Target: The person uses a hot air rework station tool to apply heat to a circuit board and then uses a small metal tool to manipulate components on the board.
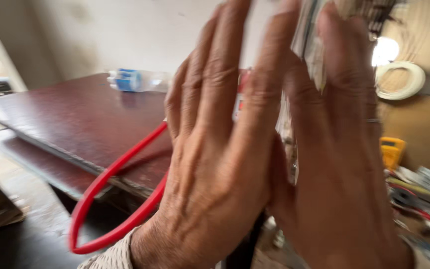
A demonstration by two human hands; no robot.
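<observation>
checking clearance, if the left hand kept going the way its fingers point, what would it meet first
The left hand points up out of frame, toward the pale plaster wall. Nothing shows in that line, though depth is unclear. The right hand presses beside it.

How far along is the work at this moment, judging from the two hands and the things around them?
Done: nothing finished can be seen. In hand: the left hand and right hand are raised together close to the camera, pressing a pale, blurred thing between the fingers; its kind cannot be told. Left: the red hose loops by the dark red board, and the plastic bottle and yellow meter lie untouched.
</observation>
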